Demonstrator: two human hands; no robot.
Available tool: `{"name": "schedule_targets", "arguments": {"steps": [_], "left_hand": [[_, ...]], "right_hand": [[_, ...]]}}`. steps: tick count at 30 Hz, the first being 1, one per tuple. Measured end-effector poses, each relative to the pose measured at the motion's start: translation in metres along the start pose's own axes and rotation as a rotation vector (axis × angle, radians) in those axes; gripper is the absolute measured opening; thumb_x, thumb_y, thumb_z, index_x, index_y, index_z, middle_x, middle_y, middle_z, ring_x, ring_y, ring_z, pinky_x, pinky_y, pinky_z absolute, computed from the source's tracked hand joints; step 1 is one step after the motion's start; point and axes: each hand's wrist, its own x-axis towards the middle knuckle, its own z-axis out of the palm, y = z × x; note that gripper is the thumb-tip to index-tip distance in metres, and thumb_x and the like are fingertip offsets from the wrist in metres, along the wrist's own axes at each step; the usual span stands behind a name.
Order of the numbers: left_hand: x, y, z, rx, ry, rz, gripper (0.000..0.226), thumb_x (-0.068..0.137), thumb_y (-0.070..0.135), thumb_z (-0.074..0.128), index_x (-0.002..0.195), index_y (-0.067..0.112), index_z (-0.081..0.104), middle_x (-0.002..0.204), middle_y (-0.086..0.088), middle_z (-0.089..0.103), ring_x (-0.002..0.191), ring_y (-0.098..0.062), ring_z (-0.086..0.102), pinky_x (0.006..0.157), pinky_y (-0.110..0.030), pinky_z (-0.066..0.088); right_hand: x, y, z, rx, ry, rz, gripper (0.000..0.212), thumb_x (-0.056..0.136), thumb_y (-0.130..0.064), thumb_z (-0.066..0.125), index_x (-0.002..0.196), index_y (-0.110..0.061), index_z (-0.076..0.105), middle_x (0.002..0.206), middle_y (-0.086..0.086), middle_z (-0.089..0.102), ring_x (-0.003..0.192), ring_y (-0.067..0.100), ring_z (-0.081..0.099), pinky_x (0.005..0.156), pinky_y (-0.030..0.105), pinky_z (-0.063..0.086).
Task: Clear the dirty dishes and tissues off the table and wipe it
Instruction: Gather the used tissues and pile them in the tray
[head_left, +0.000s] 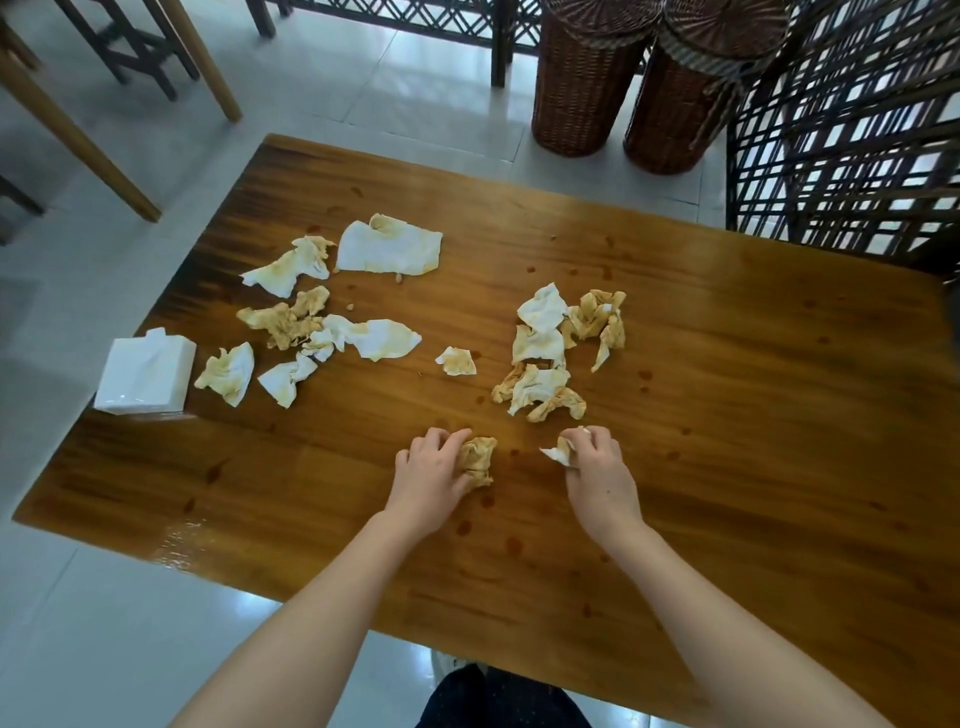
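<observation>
Head view: both hands are low over the desk (727, 415), between its middle and its near edge. The left hand (431, 467) has its grip closed round a brown-stained tissue (477, 460), fingers curled over the crumpled ball, which seems to rest on the wood. The right hand (597, 467) pinches a small wad (558, 451), whitish with a stained fold, between thumb and fingertips. Neither grip has room for much more.

What the coming move turns on is where the loose paper lies from these two hands. A heap (545, 364) of soiled tissues sits just beyond the right hand, toward the far edge. Its long axis runs from near edge to far edge, tilting slightly toward the right edge. The right hand is plainly the nearer one, and a straight reach forward should meet the heap's near end.

A single scrap (456, 361) lies apart from the heap, straight beyond the left hand. The wider scatter (311, 317) spreads toward the left edge and far-left corner, well apart from both hands, so the left is better placed for it. A white tissue pack (145, 371) stands at the left edge.

No dishes show on the desk. Dark spots dot the wood, so the wiping is probably not yet done. Two wicker baskets (582, 88) stand on the floor past the far edge.
</observation>
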Motion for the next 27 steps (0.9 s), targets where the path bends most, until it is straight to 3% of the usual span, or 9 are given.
{"name": "schedule_targets", "arguments": {"steps": [9, 12, 17, 22, 27], "left_hand": [[0.007, 0.007, 0.002, 0.079, -0.028, -0.009, 0.031, 0.095, 0.023, 0.053, 0.124, 0.024, 0.04, 0.113, 0.005, 0.054, 0.105, -0.017, 0.051, 0.091, -0.034, 0.034], [0.013, 0.005, -0.008, 0.063, 0.045, -0.011, 0.027, 0.096, 0.017, 0.05, 0.121, 0.025, 0.043, 0.11, 0.007, 0.052, 0.102, -0.015, 0.052, 0.089, -0.032, 0.034], [0.045, 0.002, -0.035, 0.113, 0.165, 0.01, 0.025, 0.097, 0.024, 0.049, 0.123, 0.023, 0.047, 0.111, 0.003, 0.053, 0.101, -0.016, 0.05, 0.087, -0.031, 0.036], [0.093, 0.007, -0.054, 0.185, 0.147, 0.06, 0.032, 0.097, 0.021, 0.05, 0.129, 0.018, 0.045, 0.128, -0.005, 0.046, 0.118, -0.022, 0.045, 0.098, -0.036, 0.037], [0.119, 0.004, -0.057, 0.203, 0.014, 0.047, 0.058, 0.093, 0.023, 0.057, 0.145, 0.022, 0.03, 0.149, -0.007, 0.032, 0.137, -0.027, 0.031, 0.112, -0.045, 0.026]], "right_hand": [[0.006, 0.025, -0.019, 0.027, -0.02, 0.053, 0.044, 0.088, 0.001, 0.056, 0.128, -0.016, 0.052, 0.13, 0.004, 0.046, 0.118, 0.019, 0.045, 0.089, 0.028, 0.05], [0.013, 0.025, -0.024, 0.024, -0.007, 0.035, 0.045, 0.088, 0.0, 0.057, 0.129, -0.017, 0.052, 0.129, 0.003, 0.047, 0.117, 0.018, 0.046, 0.089, 0.026, 0.049], [0.029, 0.021, -0.031, 0.051, 0.024, 0.017, 0.043, 0.087, 0.0, 0.056, 0.127, -0.016, 0.053, 0.126, 0.003, 0.048, 0.114, 0.017, 0.047, 0.086, 0.028, 0.051], [0.035, 0.023, -0.028, 0.076, 0.094, 0.085, 0.043, 0.085, 0.0, 0.058, 0.125, -0.018, 0.055, 0.125, 0.001, 0.049, 0.114, 0.016, 0.048, 0.083, 0.027, 0.052], [0.03, 0.024, -0.021, 0.077, 0.088, 0.162, 0.044, 0.085, -0.002, 0.06, 0.125, -0.019, 0.055, 0.123, -0.001, 0.049, 0.111, 0.015, 0.05, 0.082, 0.028, 0.053]]}}
